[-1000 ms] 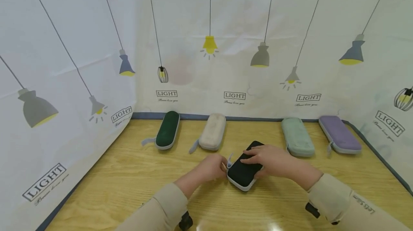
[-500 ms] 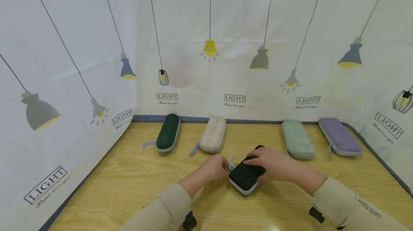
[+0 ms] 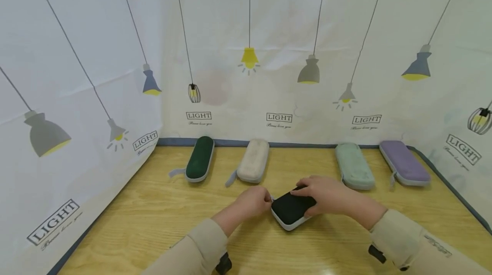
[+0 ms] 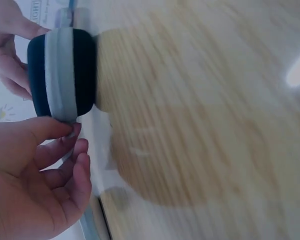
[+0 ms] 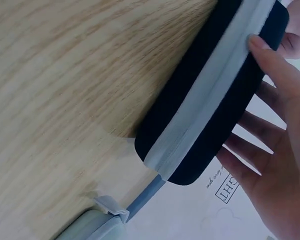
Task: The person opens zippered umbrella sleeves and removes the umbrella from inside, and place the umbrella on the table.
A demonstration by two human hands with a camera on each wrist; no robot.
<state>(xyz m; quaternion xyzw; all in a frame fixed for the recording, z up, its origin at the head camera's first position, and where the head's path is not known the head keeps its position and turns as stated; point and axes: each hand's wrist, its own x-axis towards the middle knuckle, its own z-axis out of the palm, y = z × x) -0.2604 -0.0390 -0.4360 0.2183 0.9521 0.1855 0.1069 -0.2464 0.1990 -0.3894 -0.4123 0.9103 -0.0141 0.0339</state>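
Closest of all were the two tan sleeves (image 3: 399, 232), both cut off at the bottom edge, and the writing on the right one was too blurry to read. A black thing (image 3: 224, 263) poked out from under the left cuff, mostly hidden. The left hand (image 3: 253, 201) pinched a little strap (image 4: 69, 154) at the end of the black case (image 3: 290, 210), and its fingers hid most of that strap. The right hand (image 3: 328, 198) gripped the case, with its thumb on the grey band (image 5: 205, 95) and its fingers across the top, so the far end was covered up in the head view. The case was near the middle of the wooden table (image 3: 153, 211), but it was hard to tell if its whole bottom touched the wood. Farther back were four more cases: green (image 3: 200, 159), cream (image 3: 253, 160), mint (image 3: 355, 166) and purple (image 3: 405, 163). The right hand and arm came close to the mint one's lower edge. Behind them hung a white sheet (image 3: 284, 83) with lamp pictures, and the caged lamp (image 3: 479, 120) was cut off at the right side.
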